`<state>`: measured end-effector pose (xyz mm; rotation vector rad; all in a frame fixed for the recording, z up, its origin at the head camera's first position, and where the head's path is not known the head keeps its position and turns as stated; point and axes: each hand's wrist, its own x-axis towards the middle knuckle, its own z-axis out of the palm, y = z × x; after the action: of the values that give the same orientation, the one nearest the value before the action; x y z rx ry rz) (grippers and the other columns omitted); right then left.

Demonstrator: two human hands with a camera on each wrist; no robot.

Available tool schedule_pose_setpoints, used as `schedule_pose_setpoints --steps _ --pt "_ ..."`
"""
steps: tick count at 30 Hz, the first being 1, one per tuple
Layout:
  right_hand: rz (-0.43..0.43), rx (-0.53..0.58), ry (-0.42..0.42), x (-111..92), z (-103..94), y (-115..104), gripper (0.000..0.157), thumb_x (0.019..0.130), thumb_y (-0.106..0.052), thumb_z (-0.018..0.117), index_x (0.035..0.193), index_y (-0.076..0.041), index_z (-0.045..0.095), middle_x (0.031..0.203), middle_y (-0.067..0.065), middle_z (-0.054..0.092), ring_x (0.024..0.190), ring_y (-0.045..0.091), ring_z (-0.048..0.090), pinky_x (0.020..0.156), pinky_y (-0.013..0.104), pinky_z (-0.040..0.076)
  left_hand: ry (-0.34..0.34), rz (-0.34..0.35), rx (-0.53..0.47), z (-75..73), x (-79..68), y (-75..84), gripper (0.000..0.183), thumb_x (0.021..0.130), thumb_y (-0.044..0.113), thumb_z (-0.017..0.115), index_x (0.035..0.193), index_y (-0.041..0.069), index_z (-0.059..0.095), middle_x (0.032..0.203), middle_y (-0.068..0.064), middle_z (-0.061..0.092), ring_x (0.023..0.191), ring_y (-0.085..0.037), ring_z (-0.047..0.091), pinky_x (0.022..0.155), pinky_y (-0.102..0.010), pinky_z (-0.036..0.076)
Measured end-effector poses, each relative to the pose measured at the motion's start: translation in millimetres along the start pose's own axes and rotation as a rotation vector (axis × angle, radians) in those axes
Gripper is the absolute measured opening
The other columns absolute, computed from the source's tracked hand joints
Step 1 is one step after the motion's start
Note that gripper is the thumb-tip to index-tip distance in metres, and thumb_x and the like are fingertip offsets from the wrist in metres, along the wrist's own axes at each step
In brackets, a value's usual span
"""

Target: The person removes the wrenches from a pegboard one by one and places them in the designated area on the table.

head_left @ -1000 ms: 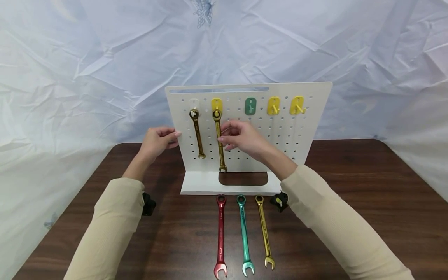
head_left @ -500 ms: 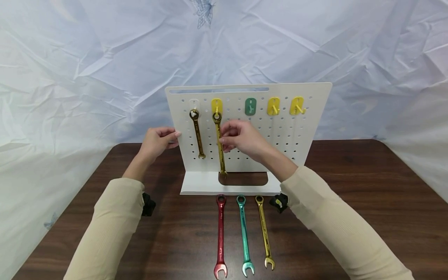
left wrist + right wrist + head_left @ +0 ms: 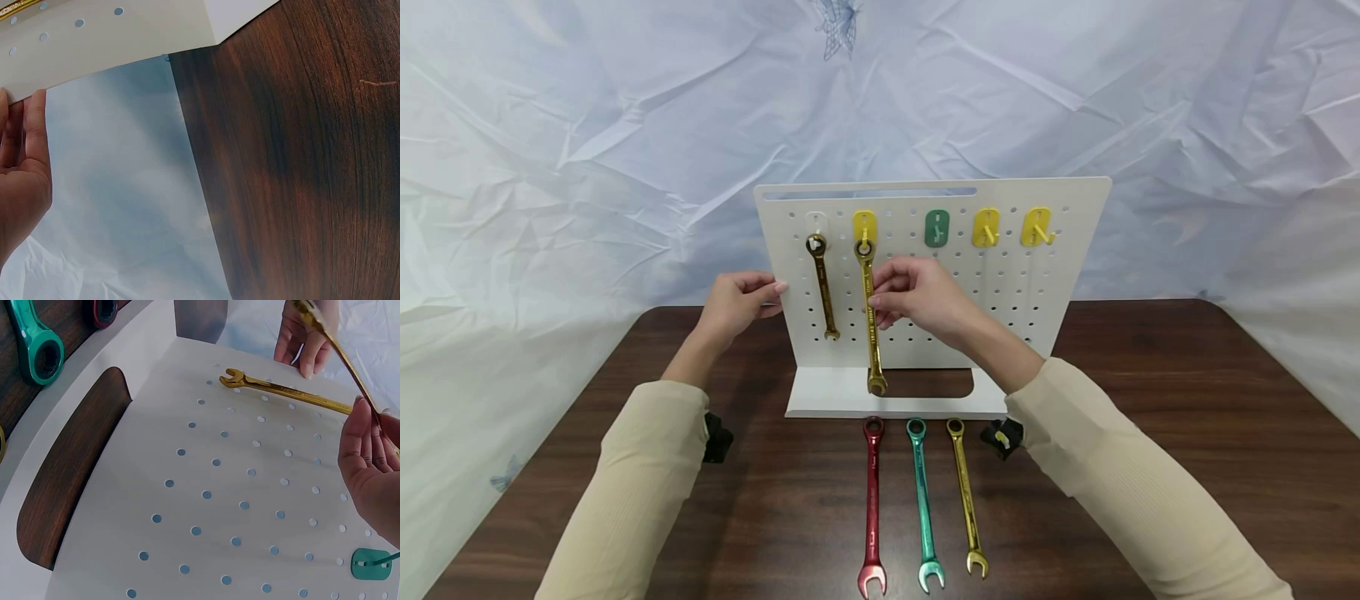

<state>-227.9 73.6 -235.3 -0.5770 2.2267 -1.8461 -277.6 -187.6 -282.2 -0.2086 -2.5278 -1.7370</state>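
My left hand (image 3: 733, 304) pinches the left edge of a white pegboard (image 3: 1071, 250), thumb in front and fingers behind. With thumb and fingertips, my right hand (image 3: 921, 296) holds a gold combination wrench (image 3: 872, 342) mid-handle. Its ring end is up at a yellow hook (image 3: 865, 221), the hook's tip showing in the ring. In the right wrist view this wrench (image 3: 347, 359) slants, its open end standing out from the board. Left of it, a second gold wrench (image 3: 824, 287) hangs by its ring from a white hook (image 3: 816, 221).
A green hook (image 3: 936, 225) and two yellow hooks, one nearer (image 3: 987, 225) and one farther right (image 3: 1037, 225), bear nothing. On the dark wooden table (image 3: 1187, 417), before the board's base, lie a red wrench (image 3: 873, 492), a green wrench (image 3: 923, 500) and a gold wrench (image 3: 966, 492).
The lower end of the wrench in my right hand has swung out from the board, while its ring end stays at the yellow hook. My left hand has not moved.
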Motion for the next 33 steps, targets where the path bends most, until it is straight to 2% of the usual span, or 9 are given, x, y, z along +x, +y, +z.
schedule_pose_setpoints --steps 12,33 --pt "-0.042 0.031 -0.015 -2 -0.8 -4 0.016 0.087 0.008 0.055 0.103 0.010 0.053 0.086 0.019 0.062 0.068 0.021 0.061 0.070 0.036 0.058 0.000 0.007 -0.007 0.4 0.9 -0.2 0.034 0.090 0.016 0.060 0.113 -0.009 0.059 0.103 -0.017 0.058 0.080 -0.010 0.059 0.078 -0.026 0.056" --pt "-0.078 -0.023 -0.016 -11 -8.4 -9 0.015 0.086 0.008 0.057 0.100 0.009 0.055 0.084 0.017 0.062 0.067 0.021 0.061 0.068 0.034 0.058 -0.005 0.001 0.002 0.0 0.2 2.5 0.036 0.089 0.018 0.061 0.113 -0.009 0.059 0.103 -0.017 0.057 0.082 -0.010 0.059 0.081 -0.030 0.055"
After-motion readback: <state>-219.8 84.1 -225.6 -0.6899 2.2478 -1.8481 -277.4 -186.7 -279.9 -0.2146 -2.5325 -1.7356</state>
